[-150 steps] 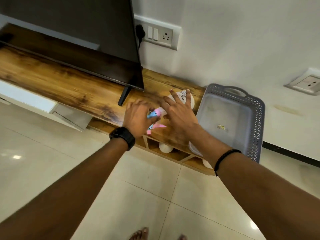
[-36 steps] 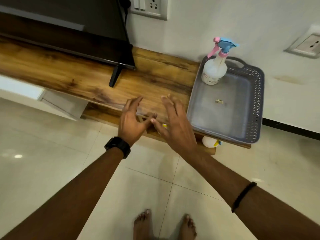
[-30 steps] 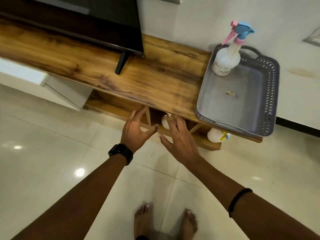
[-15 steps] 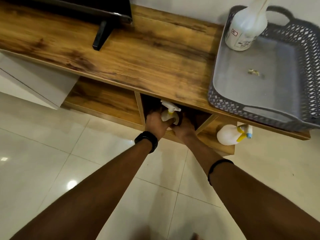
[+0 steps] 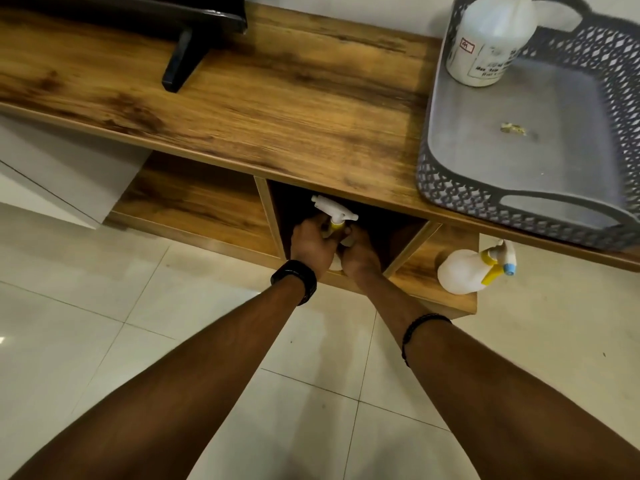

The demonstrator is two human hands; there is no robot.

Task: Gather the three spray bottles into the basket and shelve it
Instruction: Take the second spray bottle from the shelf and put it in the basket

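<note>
A white spray bottle with a white trigger and yellow collar (image 5: 333, 213) stands in the dark middle cubby under the wooden shelf top. My left hand (image 5: 311, 242) and my right hand (image 5: 358, 252) are wrapped around its body from both sides, hiding most of it. A second white bottle with a yellow and blue nozzle (image 5: 465, 270) lies on its side on the lower shelf to the right. A third white bottle (image 5: 488, 46) stands in the far left corner of the grey plastic basket (image 5: 460, 199) on the shelf top.
The wooden shelf top (image 5: 277, 98) carries a black TV stand foot (image 5: 181, 62) at the left. A small yellowish scrap (image 5: 512, 128) lies in the basket. Glossy floor tiles (image 5: 86, 306) lie below me, and a white cabinet (image 5: 52, 174) is at the left.
Both hands have dropped from above the shelf top into the lower cubby and closed around the yellow-collared bottle. The first bottle went into the basket earlier. The camera has moved lower and closer.
</note>
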